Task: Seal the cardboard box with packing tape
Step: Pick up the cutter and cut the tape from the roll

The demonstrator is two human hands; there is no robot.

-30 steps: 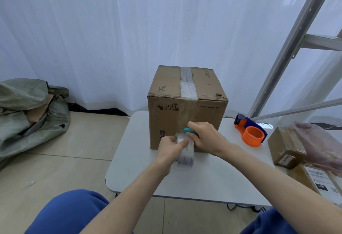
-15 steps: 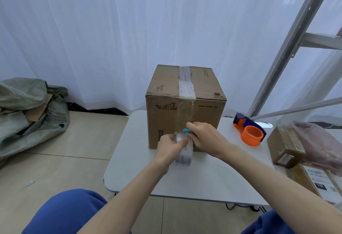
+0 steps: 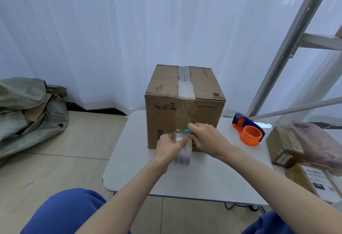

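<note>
A closed brown cardboard box [image 3: 201,115] stands on the white table [image 3: 212,176]. Clear tape [image 3: 185,83] runs along its top seam and down the front face. My left hand [image 3: 169,146] grips a roll of clear packing tape [image 3: 182,157] just in front of the box's lower front face. My right hand [image 3: 209,138] is closed around a small teal cutter [image 3: 188,132], held against the tape strip at the box front. The cutter's blade is hidden by my fingers.
An orange and blue tape dispenser [image 3: 249,132] sits on the table right of the box. Small parcels [image 3: 285,146] and a plastic bag [image 3: 318,146] lie at the right edge. A metal ladder [image 3: 288,48] leans at the right. A grey sack [image 3: 27,111] lies on the floor, left.
Both hands stay at the box's lower front face with the roll and cutter; they have shifted only slightly. The box has not moved.
</note>
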